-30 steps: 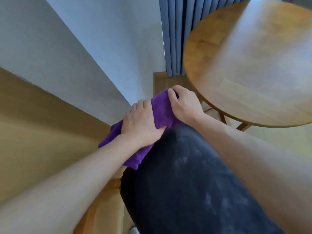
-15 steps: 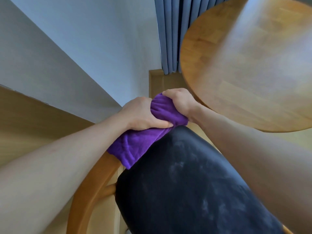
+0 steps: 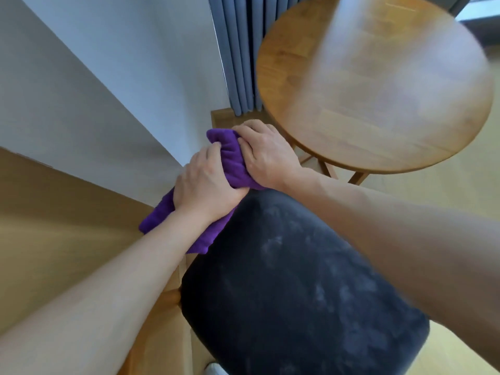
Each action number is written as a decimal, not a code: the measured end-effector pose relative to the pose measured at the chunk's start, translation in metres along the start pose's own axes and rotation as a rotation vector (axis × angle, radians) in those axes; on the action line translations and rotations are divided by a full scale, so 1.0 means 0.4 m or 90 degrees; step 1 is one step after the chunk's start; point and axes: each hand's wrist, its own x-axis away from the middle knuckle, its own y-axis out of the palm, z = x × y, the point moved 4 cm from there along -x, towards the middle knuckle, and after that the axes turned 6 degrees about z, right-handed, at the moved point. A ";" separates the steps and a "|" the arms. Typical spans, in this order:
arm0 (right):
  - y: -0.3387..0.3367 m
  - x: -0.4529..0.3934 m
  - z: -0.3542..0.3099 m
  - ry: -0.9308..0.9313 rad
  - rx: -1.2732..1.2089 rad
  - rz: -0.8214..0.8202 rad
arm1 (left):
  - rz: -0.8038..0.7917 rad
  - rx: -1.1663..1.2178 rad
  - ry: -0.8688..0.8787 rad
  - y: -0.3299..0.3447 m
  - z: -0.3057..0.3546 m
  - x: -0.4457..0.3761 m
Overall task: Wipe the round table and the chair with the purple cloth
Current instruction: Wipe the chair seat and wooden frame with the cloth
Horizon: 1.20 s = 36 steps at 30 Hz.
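Observation:
The purple cloth is draped over the top of the chair's backrest, which it hides. My left hand grips the cloth's near part from above. My right hand grips its far part, fingers curled over the top. Below my hands lies the chair's black padded seat, with pale dusty smears on it. The round wooden table stands to the upper right, its top bare and shiny.
A white wall runs along the left, with a blue-grey curtain behind the table. Wooden floor shows at the left and lower right. The table's legs stand close to my right wrist.
Both hands with the cloth have slid along the backrest top. My right hand now lies flatter over the cloth's far end. The view has shifted slightly.

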 end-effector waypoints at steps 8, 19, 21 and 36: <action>0.042 0.093 -0.064 -0.089 0.186 -0.099 | 0.030 -0.121 -0.019 -0.031 -0.081 0.161; 0.057 -0.012 -0.099 -0.076 0.287 -0.080 | -0.050 -0.173 -0.056 -0.028 -0.086 0.102; 0.060 -0.032 -0.099 -0.082 0.286 -0.088 | -0.066 -0.150 -0.061 -0.023 -0.094 0.084; 0.093 -0.188 -0.089 -0.032 0.247 -0.175 | -0.256 0.004 -0.120 0.013 -0.151 -0.027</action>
